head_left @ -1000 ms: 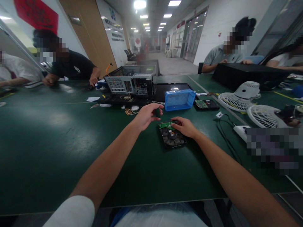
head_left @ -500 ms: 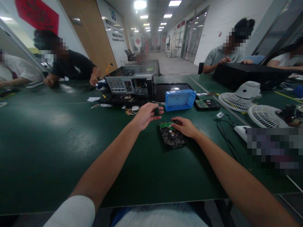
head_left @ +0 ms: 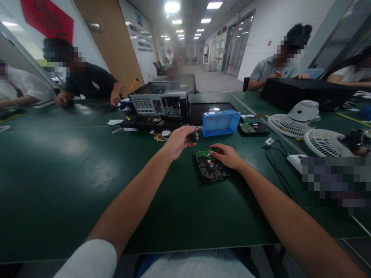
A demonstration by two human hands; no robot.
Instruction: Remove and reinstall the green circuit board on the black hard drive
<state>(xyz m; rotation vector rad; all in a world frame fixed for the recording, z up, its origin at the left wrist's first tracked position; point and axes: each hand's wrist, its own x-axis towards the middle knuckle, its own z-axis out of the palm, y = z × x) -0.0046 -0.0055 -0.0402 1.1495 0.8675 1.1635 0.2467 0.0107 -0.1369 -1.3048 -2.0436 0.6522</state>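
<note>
A hard disk drive (head_left: 212, 168) lies on the green table in front of me, its black underside and green circuit board facing up. My right hand (head_left: 227, 155) grips its far right corner, the thumb on the circuit board and the fingers over the far edge. Just left of the drive, my left hand (head_left: 181, 142) hovers with curled fingers apart. A dark green patch shows between its thumb and fingers, and I make out no object there. Beyond the drive stands a blue plastic bin (head_left: 220, 123), tipped on its side.
An opened computer case (head_left: 158, 102) stands beyond my left hand. A second hard drive (head_left: 253, 129) lies right of the bin. Farther right are white fan parts (head_left: 290, 119), a power strip (head_left: 295, 159) and a black cable (head_left: 278, 170). Co-workers sit at both sides.
The fingers of my left hand have curled in slightly. My right hand and the hard drive stay where they were.
</note>
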